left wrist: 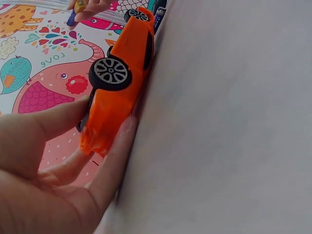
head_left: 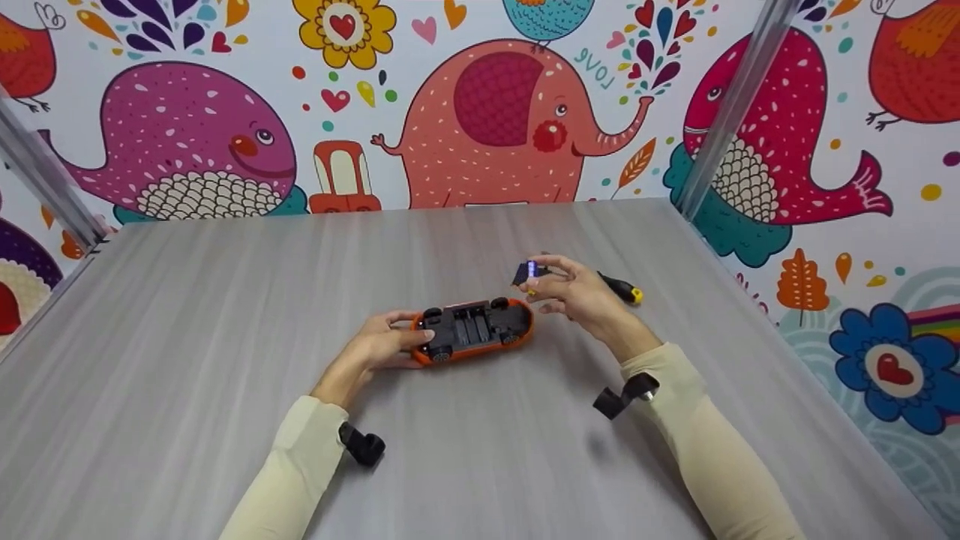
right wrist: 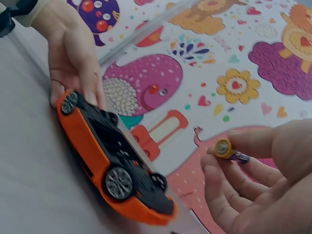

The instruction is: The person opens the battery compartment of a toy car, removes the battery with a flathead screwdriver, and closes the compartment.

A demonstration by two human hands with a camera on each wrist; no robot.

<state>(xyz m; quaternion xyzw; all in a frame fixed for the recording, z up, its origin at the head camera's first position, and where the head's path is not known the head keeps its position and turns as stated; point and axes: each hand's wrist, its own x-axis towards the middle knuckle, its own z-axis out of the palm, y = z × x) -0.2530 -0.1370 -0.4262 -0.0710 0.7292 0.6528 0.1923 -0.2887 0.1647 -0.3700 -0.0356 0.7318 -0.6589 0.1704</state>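
An orange toy car (head_left: 517,334) lies wheels up on the table, its black underside showing an open battery compartment (head_left: 472,325). My left hand (head_left: 379,343) grips one end of the car, thumb on the underside and fingers along the orange body (left wrist: 109,114). Beyond the car's other end, my right hand (head_left: 574,292) pinches a small battery (right wrist: 230,150) between thumb and fingers. The battery has a yellow end and a purple wrapper, and is held apart from the car.
Behind my right hand lies a screwdriver (head_left: 621,287) with a black and yellow handle, partly hidden. A small black piece (head_left: 519,273) shows beside the right fingertips. The grey table (head_left: 247,300) meets a wall with cartoon animals (head_left: 495,127) at its far edge.
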